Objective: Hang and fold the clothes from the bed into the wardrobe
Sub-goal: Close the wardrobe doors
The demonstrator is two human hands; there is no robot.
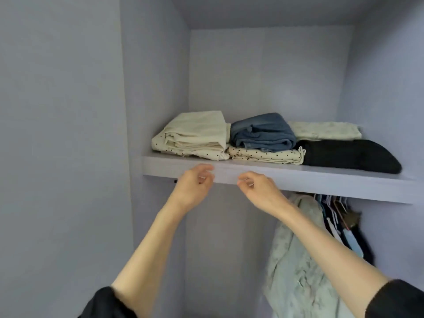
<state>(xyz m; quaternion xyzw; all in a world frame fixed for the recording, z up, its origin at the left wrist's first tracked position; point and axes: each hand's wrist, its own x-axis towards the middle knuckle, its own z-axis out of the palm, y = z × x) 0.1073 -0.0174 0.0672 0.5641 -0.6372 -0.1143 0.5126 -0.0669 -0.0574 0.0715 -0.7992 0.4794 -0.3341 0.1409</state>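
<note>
Wardrobe shelf (321, 180): folded cream garment (195, 134) lies just above and beyond the left hand (192, 187), the nearer; right hand (259, 189) alongside. Both loosely curled, empty.

Folded clothes sit in a row on the wardrobe shelf (298, 180), just above and beyond both hands — a cream stack (195, 134) over a dotted piece above the left hand (195, 185), rolled blue jeans (263, 131) on another dotted fold (266, 154) above the right hand (259, 187). Further right lie a dark fold (351, 156) and a pale one (325, 130) behind it — below the shelf, right of the right hand, a pale green garment (296, 260) hangs.
</note>
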